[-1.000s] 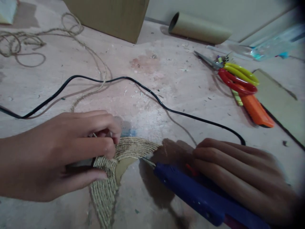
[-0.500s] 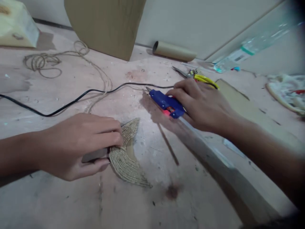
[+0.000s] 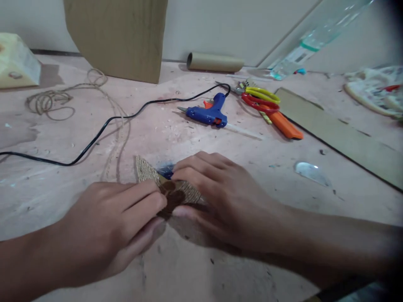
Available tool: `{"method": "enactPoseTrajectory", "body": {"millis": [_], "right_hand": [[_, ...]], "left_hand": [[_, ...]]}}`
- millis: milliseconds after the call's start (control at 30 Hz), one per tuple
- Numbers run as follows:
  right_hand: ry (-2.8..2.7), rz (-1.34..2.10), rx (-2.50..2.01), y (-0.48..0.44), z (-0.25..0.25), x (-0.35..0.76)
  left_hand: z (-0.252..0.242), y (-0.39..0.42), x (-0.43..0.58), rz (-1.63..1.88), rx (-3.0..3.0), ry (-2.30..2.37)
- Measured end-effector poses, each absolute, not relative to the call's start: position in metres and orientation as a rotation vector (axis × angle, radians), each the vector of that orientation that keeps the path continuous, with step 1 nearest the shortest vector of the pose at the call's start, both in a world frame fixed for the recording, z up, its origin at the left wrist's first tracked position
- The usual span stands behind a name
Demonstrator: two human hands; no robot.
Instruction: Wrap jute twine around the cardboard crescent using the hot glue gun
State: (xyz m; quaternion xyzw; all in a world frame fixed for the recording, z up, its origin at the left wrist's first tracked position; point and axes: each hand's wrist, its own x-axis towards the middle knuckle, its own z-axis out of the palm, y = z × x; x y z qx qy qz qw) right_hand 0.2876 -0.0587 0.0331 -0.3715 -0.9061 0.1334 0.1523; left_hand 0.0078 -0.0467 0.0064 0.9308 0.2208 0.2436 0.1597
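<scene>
Both my hands meet over a small cardboard shape wound with jute twine [image 3: 147, 173] on the worktop. My left hand [image 3: 110, 226] pinches its near edge with curled fingers. My right hand [image 3: 226, 201] presses down on its right part, fingers bent over the twine. Most of the piece is hidden beneath them. The twine strand [image 3: 118, 121] runs from the piece up to a loose coil [image 3: 47, 102] at the far left. A blue hot glue gun [image 3: 206, 114] lies on the table beyond my hands, its black cord [image 3: 103, 126] trailing left.
Red and yellow scissors [image 3: 261, 98] and an orange cutter [image 3: 285, 126] lie right of the glue gun. A cardboard strip [image 3: 340, 134] runs along the right. A cardboard tube [image 3: 214, 62], a large cardboard sheet [image 3: 116, 37] and a plastic bottle [image 3: 302, 46] stand at the back.
My right hand set the glue gun down on the table and came back to the twine-covered piece. My left hand stayed on the piece, which has turned.
</scene>
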Motion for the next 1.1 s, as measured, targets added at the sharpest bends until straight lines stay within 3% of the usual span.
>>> {"method": "enactPoseTrajectory", "body": {"millis": [133, 500, 1100], "right_hand": [[-2.540, 0.252, -1.077, -0.064, 0.016, 0.280], [-2.428, 0.522, -0.725, -0.051, 0.003, 0.293], [-2.485, 0.605, -0.758, -0.056, 0.008, 0.298]], "left_hand": [[0.009, -0.046, 0.007, 0.678, 2.664, 0.655], [0.018, -0.011, -0.001, 0.680, 2.339, 0.622], [0.011, 0.001, -0.010, 0.450, 2.344, 0.597]]}}
